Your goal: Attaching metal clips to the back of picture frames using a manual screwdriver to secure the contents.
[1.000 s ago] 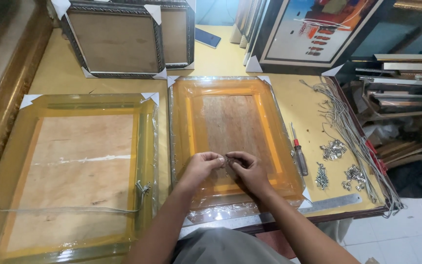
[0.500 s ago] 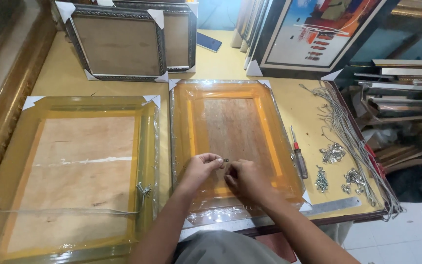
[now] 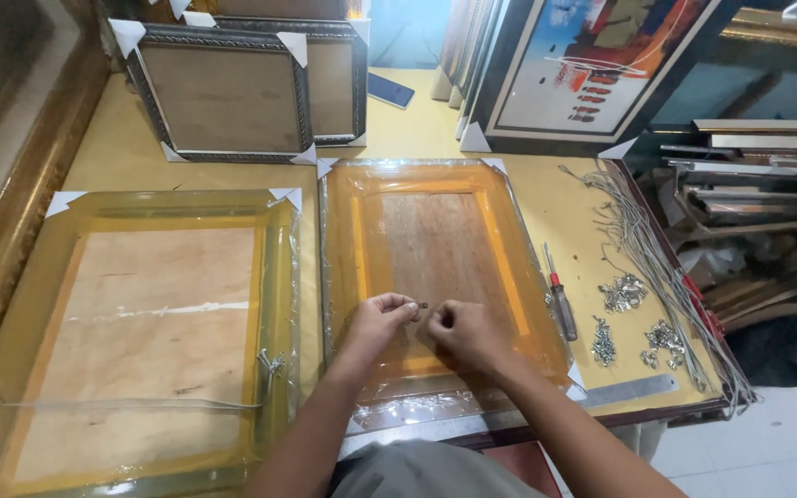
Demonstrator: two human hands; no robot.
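Fingers of the left hand (image 3: 378, 318) pinch a small metal fitting (image 3: 422, 305); the right hand (image 3: 461, 330) is closed beside it, grip unclear. Both rest on the wrapped frame (image 3: 435, 258), low on its backing. Fixing the hanger seems underway; the screwdriver (image 3: 561, 304) lies nearby, likely needed.

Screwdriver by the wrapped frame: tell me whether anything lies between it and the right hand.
Nothing visible does. The screwdriver lies on the table just right of the right hand, with only the wrapped frame's edge between them. Both hands are pinching a small metal piece.
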